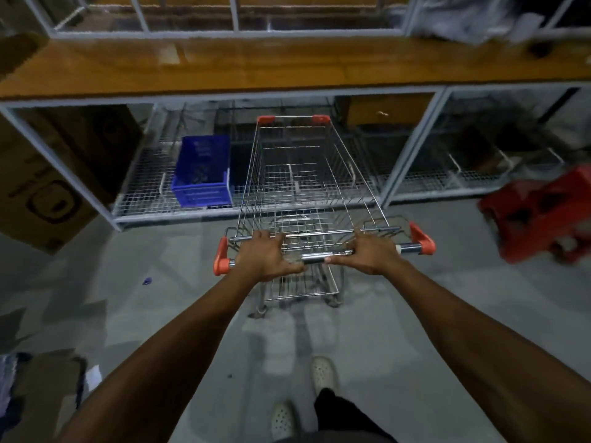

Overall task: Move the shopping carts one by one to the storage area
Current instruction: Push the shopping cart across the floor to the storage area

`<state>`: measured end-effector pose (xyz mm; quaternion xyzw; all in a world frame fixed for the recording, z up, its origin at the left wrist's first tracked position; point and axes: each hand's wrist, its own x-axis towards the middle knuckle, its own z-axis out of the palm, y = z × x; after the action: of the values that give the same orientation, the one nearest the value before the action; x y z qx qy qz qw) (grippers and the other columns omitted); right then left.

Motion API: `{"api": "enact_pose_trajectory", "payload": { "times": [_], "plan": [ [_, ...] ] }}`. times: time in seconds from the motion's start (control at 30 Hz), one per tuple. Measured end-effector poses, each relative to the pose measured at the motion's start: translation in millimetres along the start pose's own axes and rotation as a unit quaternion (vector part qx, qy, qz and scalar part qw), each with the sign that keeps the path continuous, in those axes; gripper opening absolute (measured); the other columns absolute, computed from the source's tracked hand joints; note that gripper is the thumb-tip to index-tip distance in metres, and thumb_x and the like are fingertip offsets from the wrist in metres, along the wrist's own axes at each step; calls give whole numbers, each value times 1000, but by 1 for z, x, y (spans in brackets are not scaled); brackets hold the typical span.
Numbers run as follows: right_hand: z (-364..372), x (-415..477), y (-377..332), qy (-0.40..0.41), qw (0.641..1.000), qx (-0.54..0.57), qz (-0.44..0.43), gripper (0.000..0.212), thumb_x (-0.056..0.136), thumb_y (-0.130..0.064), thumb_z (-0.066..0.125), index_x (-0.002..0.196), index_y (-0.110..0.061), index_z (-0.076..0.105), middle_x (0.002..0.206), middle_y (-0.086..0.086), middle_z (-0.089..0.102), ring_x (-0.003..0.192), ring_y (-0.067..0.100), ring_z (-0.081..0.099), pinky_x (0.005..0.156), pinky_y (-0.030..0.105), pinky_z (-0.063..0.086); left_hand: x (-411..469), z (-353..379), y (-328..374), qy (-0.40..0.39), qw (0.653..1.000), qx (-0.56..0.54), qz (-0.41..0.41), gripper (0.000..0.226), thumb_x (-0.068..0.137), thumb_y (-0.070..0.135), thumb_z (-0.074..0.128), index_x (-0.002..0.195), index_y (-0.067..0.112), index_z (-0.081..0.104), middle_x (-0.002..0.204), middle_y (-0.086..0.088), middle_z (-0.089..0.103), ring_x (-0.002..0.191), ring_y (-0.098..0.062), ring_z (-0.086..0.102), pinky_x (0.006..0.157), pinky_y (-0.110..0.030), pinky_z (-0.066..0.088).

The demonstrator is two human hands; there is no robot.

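An empty wire shopping cart [307,187] with orange corner caps stands on the grey floor in front of me, its nose close to a metal shelf rack. My left hand [267,259] grips the left half of its handle bar [315,258]. On the right half of the same bar sits my right hand [367,254], also closed around it. Both arms are stretched out straight. The cart's basket holds nothing.
The shelf rack [412,148] with a wooden top board [287,65] blocks the way ahead. A blue crate [203,174] sits on its lowest wire shelf. Large cardboard boxes [41,187] stand at the left, red crates [540,212] at the right, and my feet [323,375] below.
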<state>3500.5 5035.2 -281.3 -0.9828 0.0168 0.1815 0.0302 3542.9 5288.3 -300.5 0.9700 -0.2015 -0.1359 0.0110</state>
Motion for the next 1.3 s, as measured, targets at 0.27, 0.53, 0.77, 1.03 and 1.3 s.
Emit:
{"api": "enact_pose_trajectory", "payload": {
  "times": [0.27, 0.53, 0.77, 1.03, 1.3],
  "plan": [
    [14, -73, 51, 14, 993, 41, 111, 122, 49, -109, 22, 122, -24, 70, 154, 5, 44, 128, 32, 53, 104, 49, 41, 10, 4, 71, -14, 995, 4, 102, 113, 68, 96, 38, 155, 26, 24, 152, -17, 37, 140, -39, 33, 103, -58, 42],
    [25, -140, 90, 27, 975, 82, 204, 105, 70, -95, 41, 137, -17, 58, 154, 8, 44, 133, 32, 50, 106, 47, 42, 26, 5, 139, -29, 975, 48, 214, 112, 69, 96, 36, 154, 25, 25, 153, -18, 37, 141, -40, 32, 105, -57, 41],
    [48, -186, 132, 16, 954, 100, 283, 109, 56, -104, 23, 118, -29, 71, 160, 5, 33, 132, 32, 50, 102, 46, 44, 37, 8, 210, -42, 951, 61, 299, 116, 65, 98, 37, 154, 25, 27, 152, -17, 39, 140, -38, 33, 103, -57, 42],
    [81, -243, 179, 44, 923, 123, 362, 129, 42, -109, 2, 110, -27, 75, 155, 10, 42, 123, 33, 57, 98, 46, 47, 34, 14, 296, -48, 918, 90, 384, 114, 66, 96, 41, 153, 24, 28, 152, -15, 38, 140, -36, 32, 102, -57, 42],
    [110, -293, 215, 65, 899, 129, 414, 123, 47, -108, -1, 94, -25, 77, 143, 11, 53, 113, 28, 61, 93, 46, 50, 34, 24, 374, -55, 883, 123, 449, 117, 62, 100, 36, 154, 29, 27, 156, -14, 35, 143, -36, 29, 105, -60, 39]
  ]
}}
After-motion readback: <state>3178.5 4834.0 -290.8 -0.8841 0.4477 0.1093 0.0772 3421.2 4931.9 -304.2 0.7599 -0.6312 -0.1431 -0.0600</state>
